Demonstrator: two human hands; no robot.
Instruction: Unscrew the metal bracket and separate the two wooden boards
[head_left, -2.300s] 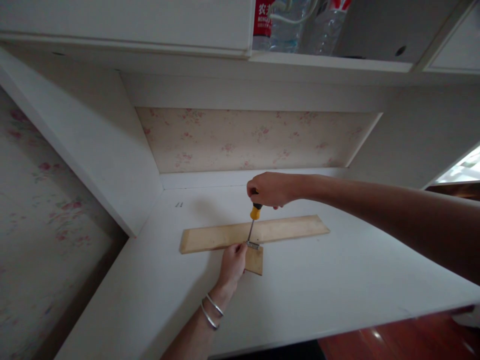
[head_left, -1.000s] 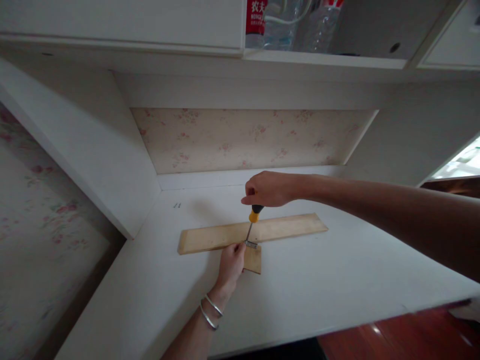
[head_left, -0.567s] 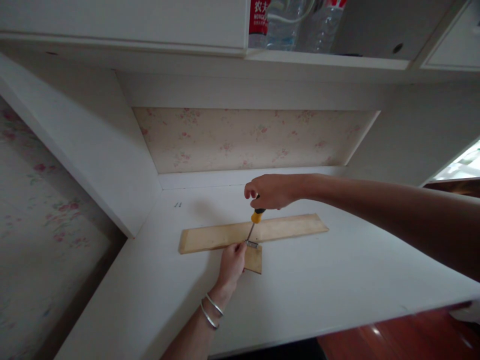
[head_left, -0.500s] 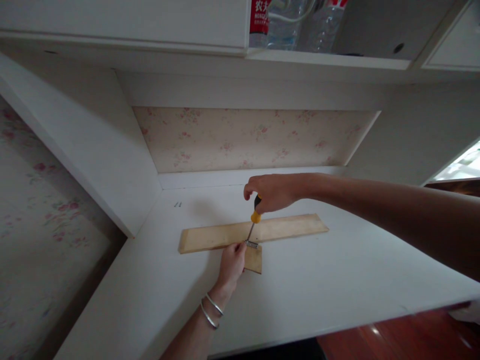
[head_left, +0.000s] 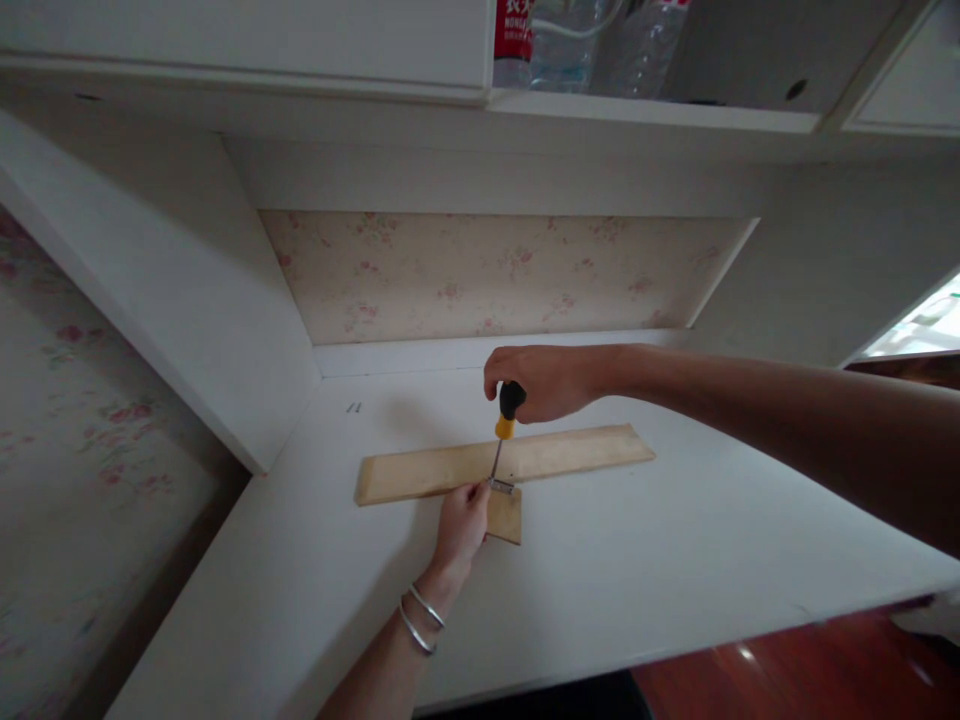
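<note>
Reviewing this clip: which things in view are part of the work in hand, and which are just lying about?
In use:
- screwdriver, gripped by right hand
- metal bracket
- long wooden strip
- short wooden piece, steadied by left hand

Lying about:
- small screws on the desk
- water bottles on the shelf

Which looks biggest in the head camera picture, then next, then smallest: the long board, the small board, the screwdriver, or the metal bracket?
1. Long board, by far the largest.
2. Small board and screwdriver: about alike, and hands cover part of each, so no ranking.
3. Metal bracket, the smallest.
</note>
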